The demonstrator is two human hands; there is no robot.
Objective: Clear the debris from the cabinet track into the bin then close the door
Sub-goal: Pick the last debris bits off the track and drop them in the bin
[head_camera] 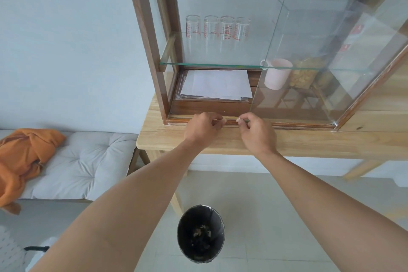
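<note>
A wooden cabinet (152,55) with a sliding glass door (313,55) stands on a light wood table (309,141); the door is slid to the right, leaving the left half uncovered. Both hands rest at the bottom track (230,119). My left hand (203,127) pinches a small pale crumb of debris (224,120) at the track. My right hand (256,131) pinches another pale crumb (238,119) just beside the door's edge. A black bin (201,233) with scraps inside stands on the floor below.
Inside the cabinet are several marked glasses (217,28) on a glass shelf, papers (216,84) below, and a pink mug (277,74) behind the door. A grey cushioned bench (88,161) with an orange cloth (24,157) sits to the left.
</note>
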